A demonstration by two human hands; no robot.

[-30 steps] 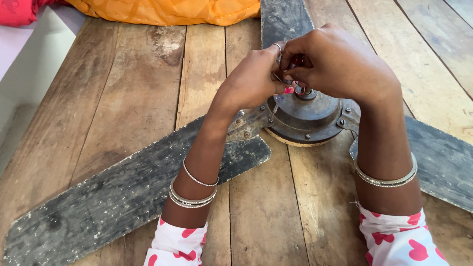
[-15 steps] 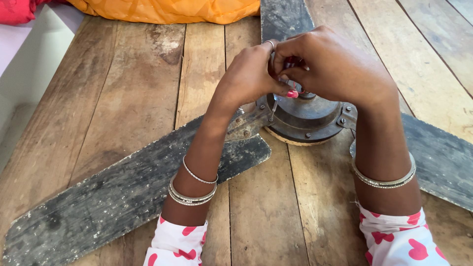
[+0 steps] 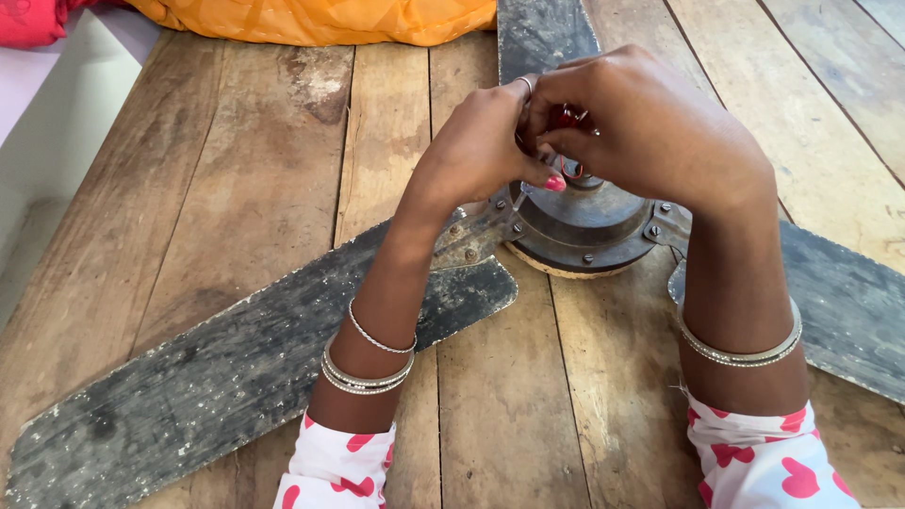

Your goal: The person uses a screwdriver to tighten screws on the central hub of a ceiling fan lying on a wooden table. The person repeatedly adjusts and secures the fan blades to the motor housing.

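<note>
Left hand (image 3: 476, 151) and right hand (image 3: 660, 132) meet, fingers (image 3: 542, 179) curled and pinching; wrists bent inward.

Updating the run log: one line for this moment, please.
left hand: pinching red wire | right hand: on wire | round grey metal fan motor hub on wooden plank table

Both hands (image 3: 584, 141) have barely shifted, fingers working red wire (image 3: 568, 118) at the hub.

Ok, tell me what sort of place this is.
Probably a home or small informal repair spot, not a fitted workshop: a dusty old ceiling fan lies on a rough plank surface, with orange fabric bunched at its far edge.
</note>
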